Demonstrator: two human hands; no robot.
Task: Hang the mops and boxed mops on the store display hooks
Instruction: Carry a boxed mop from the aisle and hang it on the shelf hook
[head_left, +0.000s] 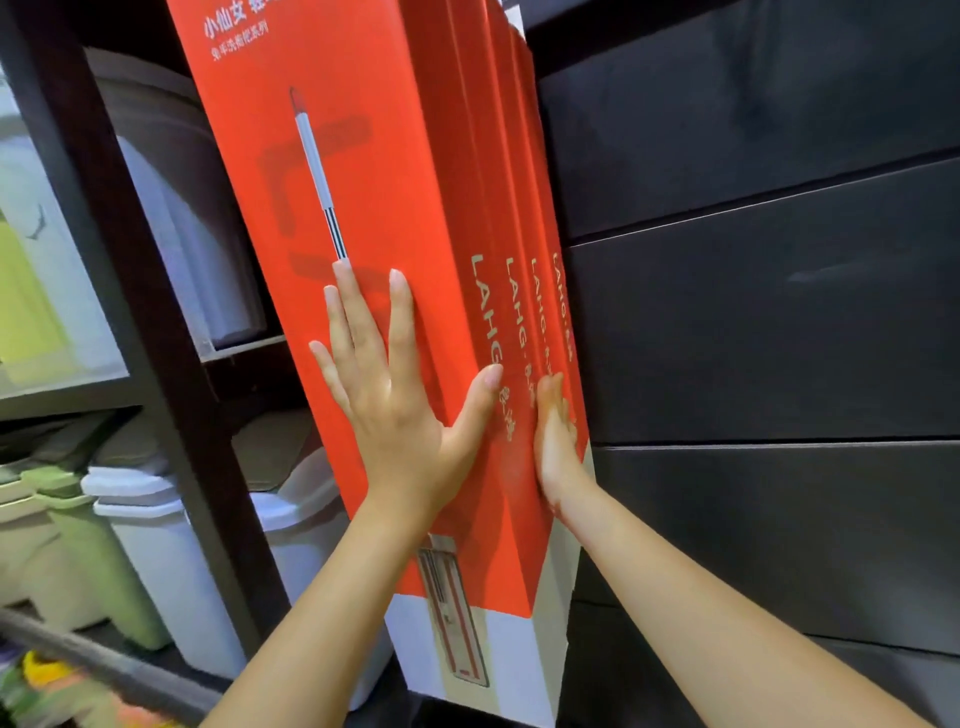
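Several tall red-and-white mop boxes (363, 171) hang side by side in front of a dark slatted wall, their tops cut off by the frame. The front box shows a printed mop handle, and the narrow sides read "LAHG". My left hand (384, 384) lies flat on the front box's broad face, fingers straight and spread, thumb on the box edge. My right hand (556, 441) presses against the narrow sides of the boxes from the right, fingers partly tucked between them. The hooks are hidden.
The dark slatted display wall (779, 312) fills the right. A dark shelf post (119, 260) stands left of the boxes. Behind it are white lidded bins (156, 561), green bins (78, 561) and translucent containers (197, 244) on shelves.
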